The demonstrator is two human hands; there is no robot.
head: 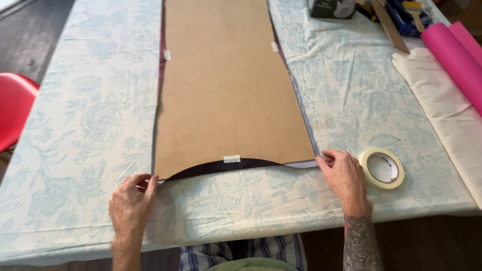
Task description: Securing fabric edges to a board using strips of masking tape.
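Head view, work surface: a long table under a pale blue floral cloth (90, 125), seen from the near end.
Head view, main piece: a long flat brown board (228, 85) lies down the middle, over a dark thin fabric (221, 167) whose edge curves out from under the board's near end.
Head view, tape tabs: small pale tape pieces (231, 158) hold the fabric to the board at the near edge and along both sides.
Head view, left hand (131, 200): fingers curled shut, pinching the fabric's corner just off the board's near left corner.
Head view, right hand (344, 175): fingertips closed on the fabric's edge at the board's near right corner.
Head view, beside the right hand: a cream roll of masking tape (381, 168), lying flat, just apart from the knuckles.
Head view, far right: pink rolled material (452, 55) on a cream cloth (442, 110); tools and a dark box sit at the far end, too small to tell.
Handling, judged: the fabric looks light, limp and likely slippery, best taken at its corners and kept taut; the board looks stiff and light, best held by its long edges.
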